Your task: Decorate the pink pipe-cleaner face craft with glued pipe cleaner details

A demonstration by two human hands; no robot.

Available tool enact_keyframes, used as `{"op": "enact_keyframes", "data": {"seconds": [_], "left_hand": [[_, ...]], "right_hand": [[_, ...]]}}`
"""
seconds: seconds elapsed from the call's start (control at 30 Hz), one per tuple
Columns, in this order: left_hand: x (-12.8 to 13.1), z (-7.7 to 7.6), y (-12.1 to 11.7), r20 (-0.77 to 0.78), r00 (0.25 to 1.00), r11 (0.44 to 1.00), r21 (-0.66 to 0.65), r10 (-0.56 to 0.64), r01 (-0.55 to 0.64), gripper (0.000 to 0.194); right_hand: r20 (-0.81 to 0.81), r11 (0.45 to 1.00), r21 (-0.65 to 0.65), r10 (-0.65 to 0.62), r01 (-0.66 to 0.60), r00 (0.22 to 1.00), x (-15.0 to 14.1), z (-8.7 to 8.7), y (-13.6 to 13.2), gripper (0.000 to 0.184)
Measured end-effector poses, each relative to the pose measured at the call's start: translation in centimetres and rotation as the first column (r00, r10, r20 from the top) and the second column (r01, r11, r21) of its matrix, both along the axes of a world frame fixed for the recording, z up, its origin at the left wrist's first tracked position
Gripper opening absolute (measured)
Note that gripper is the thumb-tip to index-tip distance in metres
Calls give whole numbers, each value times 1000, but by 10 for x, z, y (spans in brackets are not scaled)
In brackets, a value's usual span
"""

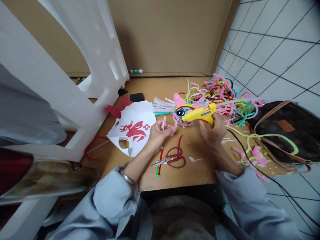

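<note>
My left hand [162, 132] pinches a pink pipe cleaner [175, 126], one end of which sticks up toward the glue tip. In my right hand [213, 131] is a yellow hot glue gun [200, 114], its nozzle pointing left at the pipe cleaner. A long clear glue stick [252, 99] extends from the gun's back. Just behind the nozzle lies a round craft face [180, 112] with a big blue eye, pink ears and pastel strands. Red-handled scissors [172, 161] lie in front of my hands, across red pipe cleaner pieces [180, 141].
White paper with red cut-out shapes [135, 128] lies at left, beside a white plastic frame [100, 66]. A heap of coloured pipe cleaners [222, 88] sits at back right. A brown handbag [290, 126] and a black cord [250, 158] are at right.
</note>
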State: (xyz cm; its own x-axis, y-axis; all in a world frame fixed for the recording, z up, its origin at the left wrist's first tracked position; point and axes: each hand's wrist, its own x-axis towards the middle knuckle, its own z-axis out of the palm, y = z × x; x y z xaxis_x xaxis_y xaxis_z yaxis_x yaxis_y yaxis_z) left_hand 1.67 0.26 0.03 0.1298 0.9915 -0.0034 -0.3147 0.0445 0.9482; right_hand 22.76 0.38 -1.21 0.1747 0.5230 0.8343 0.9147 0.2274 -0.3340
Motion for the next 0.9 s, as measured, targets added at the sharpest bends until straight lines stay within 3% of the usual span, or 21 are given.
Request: {"op": "enact_keyframes", "data": {"seconds": [0.6,0.9], "left_hand": [[-1,1,0,15,1000,1000,-3,6,-6,54],[0,1,0,17,1000,1000,-2,-1,1,53]], "right_hand": [[36,1000,21,-21,20,999,2,-1,1,33],[43,999,25,30,-31,999,3,0,1,31]]}}
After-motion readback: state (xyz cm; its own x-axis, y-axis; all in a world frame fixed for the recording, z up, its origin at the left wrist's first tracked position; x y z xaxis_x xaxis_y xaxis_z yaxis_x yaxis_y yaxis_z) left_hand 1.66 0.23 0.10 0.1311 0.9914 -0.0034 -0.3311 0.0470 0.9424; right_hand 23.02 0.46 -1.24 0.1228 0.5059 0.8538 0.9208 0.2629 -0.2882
